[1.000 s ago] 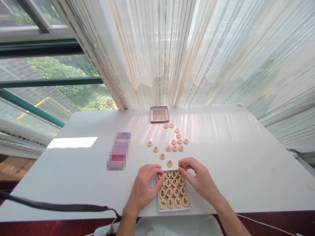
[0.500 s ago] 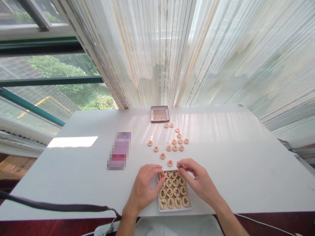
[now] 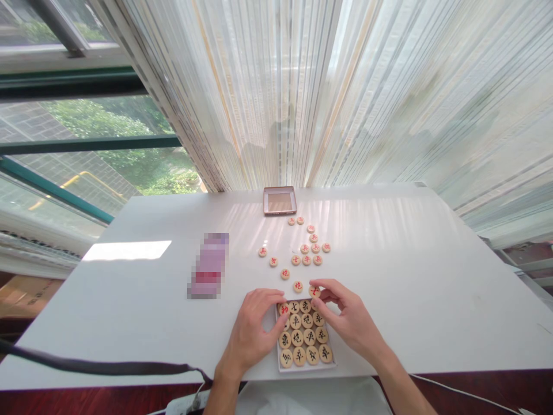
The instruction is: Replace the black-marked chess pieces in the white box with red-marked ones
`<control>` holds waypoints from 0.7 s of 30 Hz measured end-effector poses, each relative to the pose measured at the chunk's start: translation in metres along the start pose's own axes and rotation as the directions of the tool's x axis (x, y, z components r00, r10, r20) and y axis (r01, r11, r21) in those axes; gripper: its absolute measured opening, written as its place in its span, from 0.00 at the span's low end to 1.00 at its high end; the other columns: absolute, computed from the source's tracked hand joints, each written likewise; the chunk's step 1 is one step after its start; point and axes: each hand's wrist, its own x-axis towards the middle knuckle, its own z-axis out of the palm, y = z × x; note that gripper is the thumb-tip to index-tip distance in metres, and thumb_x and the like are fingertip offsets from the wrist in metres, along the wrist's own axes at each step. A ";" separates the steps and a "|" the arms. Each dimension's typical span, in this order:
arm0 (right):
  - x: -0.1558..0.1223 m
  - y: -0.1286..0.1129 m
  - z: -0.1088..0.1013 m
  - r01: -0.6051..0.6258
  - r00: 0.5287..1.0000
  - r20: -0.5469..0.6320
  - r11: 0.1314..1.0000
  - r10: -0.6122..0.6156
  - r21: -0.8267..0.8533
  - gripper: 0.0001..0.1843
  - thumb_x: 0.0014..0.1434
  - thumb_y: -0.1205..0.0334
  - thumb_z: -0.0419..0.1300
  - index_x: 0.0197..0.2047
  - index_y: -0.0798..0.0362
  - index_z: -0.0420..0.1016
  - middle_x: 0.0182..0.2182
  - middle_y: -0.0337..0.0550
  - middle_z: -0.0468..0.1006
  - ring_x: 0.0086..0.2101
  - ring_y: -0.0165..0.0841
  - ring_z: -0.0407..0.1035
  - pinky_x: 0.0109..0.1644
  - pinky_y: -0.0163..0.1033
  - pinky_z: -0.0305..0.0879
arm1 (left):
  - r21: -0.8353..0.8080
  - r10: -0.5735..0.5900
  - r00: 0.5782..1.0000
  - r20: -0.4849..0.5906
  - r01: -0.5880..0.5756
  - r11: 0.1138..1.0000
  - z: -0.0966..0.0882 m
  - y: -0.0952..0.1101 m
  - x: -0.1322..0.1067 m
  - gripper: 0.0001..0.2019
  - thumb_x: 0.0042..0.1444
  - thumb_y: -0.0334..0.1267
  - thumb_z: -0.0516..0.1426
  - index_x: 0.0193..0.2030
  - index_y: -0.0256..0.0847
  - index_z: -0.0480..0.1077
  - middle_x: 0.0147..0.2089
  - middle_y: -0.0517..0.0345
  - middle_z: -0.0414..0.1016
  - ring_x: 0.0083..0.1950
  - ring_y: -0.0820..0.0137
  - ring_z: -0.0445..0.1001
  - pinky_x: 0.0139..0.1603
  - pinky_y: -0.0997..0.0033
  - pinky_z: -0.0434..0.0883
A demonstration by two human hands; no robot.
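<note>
A shallow white box [image 3: 306,368] at the front of the table holds rows of round wooden Chinese chess pieces, mostly black-marked. My left hand [image 3: 254,325] grips its far left corner, with the thumb beside a red-marked piece [image 3: 284,309] inside. Between thumb and fingertips, my right hand [image 3: 345,314] pinches another red-marked chess piece [image 3: 314,291] at the box's far right corner, its face showing upward. Part of the far right piece in the box is hidden by my right fingers. Just beyond the box lies a loose red cannon piece [image 3: 298,286].
Several red-marked pieces [image 3: 306,260] lie scattered across the white table [image 3: 410,288]. Behind them is an open box lid [image 3: 280,202]. A blurred purple item [image 3: 208,265] lies to the left. A dark strap [image 3: 108,362] crosses the front left edge.
The chess piece in my right fingertips has turned so that its red mark now shows. My left hand stays at the box corner, and the loose pieces have not moved.
</note>
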 end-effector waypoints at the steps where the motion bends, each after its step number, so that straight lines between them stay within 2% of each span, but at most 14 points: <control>1: 0.000 0.000 0.000 -0.003 1.000 0.001 1.000 0.003 -0.002 0.14 0.67 0.59 0.62 0.55 0.46 0.76 0.45 0.43 0.81 0.39 0.34 0.78 0.48 0.41 0.78 | 0.000 -0.001 1.000 0.001 0.001 1.000 0.000 0.000 0.000 0.10 0.63 0.35 0.60 0.51 0.47 0.72 0.53 0.52 0.79 0.56 0.59 0.75 0.58 0.52 0.71; 7: -0.002 -0.005 0.000 0.014 1.000 0.025 1.000 -0.014 0.011 0.13 0.67 0.61 0.61 0.54 0.47 0.75 0.47 0.43 0.81 0.41 0.35 0.77 0.50 0.42 0.77 | -0.020 -0.003 1.000 -0.005 0.003 1.000 0.000 0.000 0.000 0.11 0.64 0.36 0.60 0.52 0.47 0.72 0.54 0.52 0.78 0.57 0.59 0.75 0.59 0.53 0.72; 12: -0.005 -0.011 0.005 0.102 0.993 0.052 0.994 -0.104 0.042 0.12 0.67 0.64 0.60 0.53 0.46 0.76 0.49 0.45 0.78 0.41 0.35 0.76 0.48 0.41 0.77 | -0.095 -0.016 0.992 -0.127 0.003 0.995 0.002 -0.004 -0.003 0.12 0.65 0.36 0.60 0.54 0.46 0.71 0.54 0.50 0.77 0.57 0.60 0.74 0.59 0.56 0.74; 15: -0.007 -0.015 0.007 0.142 0.987 0.067 0.989 -0.145 0.046 0.12 0.67 0.66 0.59 0.52 0.46 0.77 0.47 0.45 0.76 0.40 0.34 0.75 0.48 0.41 0.77 | -0.131 -0.041 0.983 -0.180 0.017 0.991 0.002 0.000 -0.004 0.11 0.65 0.35 0.60 0.53 0.46 0.71 0.52 0.52 0.77 0.55 0.61 0.75 0.57 0.58 0.75; 21: -0.011 -0.025 0.012 0.165 0.979 0.107 0.983 -0.172 0.075 0.15 0.67 0.68 0.58 0.52 0.44 0.78 0.42 0.43 0.75 0.42 0.35 0.75 0.46 0.40 0.75 | -0.281 -0.093 0.992 -0.084 0.067 0.957 0.002 0.021 0.000 0.09 0.65 0.37 0.60 0.51 0.46 0.73 0.49 0.54 0.79 0.52 0.63 0.77 0.55 0.62 0.75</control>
